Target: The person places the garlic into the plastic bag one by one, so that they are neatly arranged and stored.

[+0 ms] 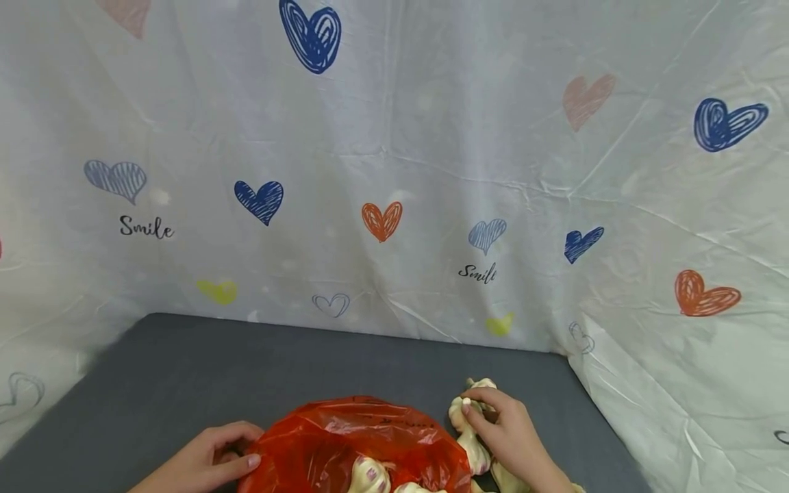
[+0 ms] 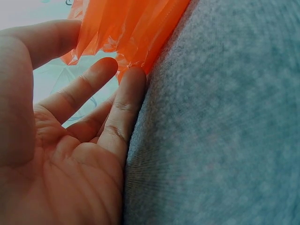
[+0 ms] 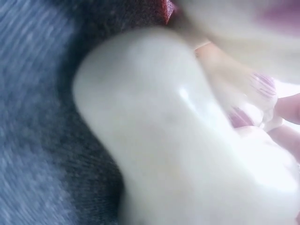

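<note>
A red plastic bag [image 1: 382, 418] lies with its mouth spread at the front of the table. Inside it are garlic bulbs [image 1: 368, 476] with purple streaks. My left hand [image 1: 209, 457] is at the bag's left side, thumb and fingertips touching the plastic; the left wrist view shows those fingers [image 2: 124, 105] nearly straight. To the right of the bag, my right hand [image 1: 513, 430] pinches a garlic bulb [image 1: 457, 415] between thumb and fingers. Several more bulbs lie around and under that hand, one [image 1: 474, 454] against the bag. Large pale bulbs [image 3: 159, 126] fill the right wrist view, hiding much of the hand.
Dark grey cloth covers the table [image 1: 259, 370]. A white curtain [image 1: 431, 171] printed with hearts hangs along the back and both sides. The frame's lower edge cuts off the near part of the bag and some bulbs.
</note>
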{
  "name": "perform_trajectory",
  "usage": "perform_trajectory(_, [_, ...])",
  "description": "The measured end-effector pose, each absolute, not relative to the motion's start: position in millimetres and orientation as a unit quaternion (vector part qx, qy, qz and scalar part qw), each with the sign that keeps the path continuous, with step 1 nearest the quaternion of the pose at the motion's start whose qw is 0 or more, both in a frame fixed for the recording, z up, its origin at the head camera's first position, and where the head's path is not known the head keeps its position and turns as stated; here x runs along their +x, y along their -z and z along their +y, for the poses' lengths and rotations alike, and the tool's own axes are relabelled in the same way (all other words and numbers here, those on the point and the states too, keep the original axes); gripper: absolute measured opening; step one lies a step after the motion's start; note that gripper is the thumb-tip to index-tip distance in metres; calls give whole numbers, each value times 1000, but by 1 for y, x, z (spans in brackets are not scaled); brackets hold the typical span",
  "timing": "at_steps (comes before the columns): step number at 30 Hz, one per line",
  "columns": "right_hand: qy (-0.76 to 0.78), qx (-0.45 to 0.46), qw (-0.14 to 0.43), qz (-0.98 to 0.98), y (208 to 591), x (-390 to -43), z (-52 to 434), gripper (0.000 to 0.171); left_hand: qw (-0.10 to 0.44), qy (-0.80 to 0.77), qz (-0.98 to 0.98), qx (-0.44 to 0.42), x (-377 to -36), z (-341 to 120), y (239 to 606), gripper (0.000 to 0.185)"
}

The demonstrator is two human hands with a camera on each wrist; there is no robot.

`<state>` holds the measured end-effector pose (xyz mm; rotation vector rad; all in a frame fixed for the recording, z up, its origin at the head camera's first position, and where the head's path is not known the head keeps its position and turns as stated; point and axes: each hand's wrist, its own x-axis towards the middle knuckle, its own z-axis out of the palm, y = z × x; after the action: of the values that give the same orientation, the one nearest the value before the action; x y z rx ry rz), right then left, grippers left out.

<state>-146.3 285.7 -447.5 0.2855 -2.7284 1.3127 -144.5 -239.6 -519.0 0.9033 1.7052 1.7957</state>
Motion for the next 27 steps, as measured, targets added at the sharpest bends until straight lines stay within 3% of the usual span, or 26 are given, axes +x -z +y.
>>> perform_trajectory(27, [-400, 85, 112, -906, 440, -143, 285, 15, 247, -656, 630, 336, -145, -239, 519, 33])
